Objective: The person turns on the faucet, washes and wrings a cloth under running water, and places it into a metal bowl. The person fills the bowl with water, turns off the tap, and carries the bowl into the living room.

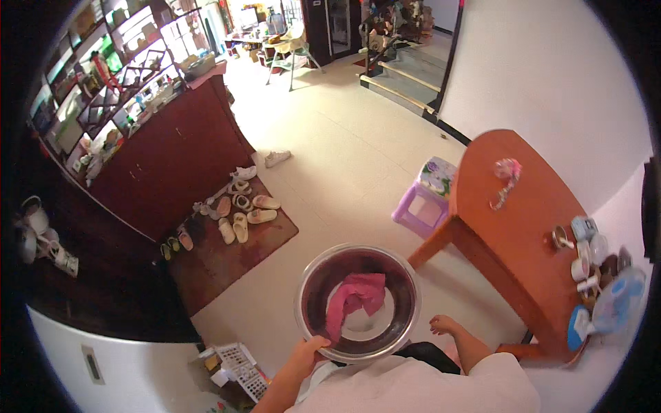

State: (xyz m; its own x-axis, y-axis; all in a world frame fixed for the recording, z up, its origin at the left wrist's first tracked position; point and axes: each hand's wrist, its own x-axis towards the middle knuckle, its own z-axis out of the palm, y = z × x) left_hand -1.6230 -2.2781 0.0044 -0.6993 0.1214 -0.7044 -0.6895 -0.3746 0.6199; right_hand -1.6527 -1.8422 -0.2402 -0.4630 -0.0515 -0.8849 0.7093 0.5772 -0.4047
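My left hand (305, 355) grips the near-left rim of a round stainless steel basin (411, 279), thumb over the edge. The basin is held level in front of my body. Inside it a crumpled pink cloth (356, 294) lies across the bottom and leans up the near-left wall. Right of the basin, apart from it, my right hand (444, 326) hangs beside my body with loosely bent fingers and nothing in it. The nearest thing to that hand is a leg of the orange-brown wooden table (521, 232).
A purple plastic stool (421, 206) stands against the table. Several shoes and slippers (240, 227) lie on a brown mat (242, 268) by the dark red cabinet (170, 149). A white plastic basket (242, 369) is low left. Stairs (408, 69) and a high chair (289, 46) stand farther off.
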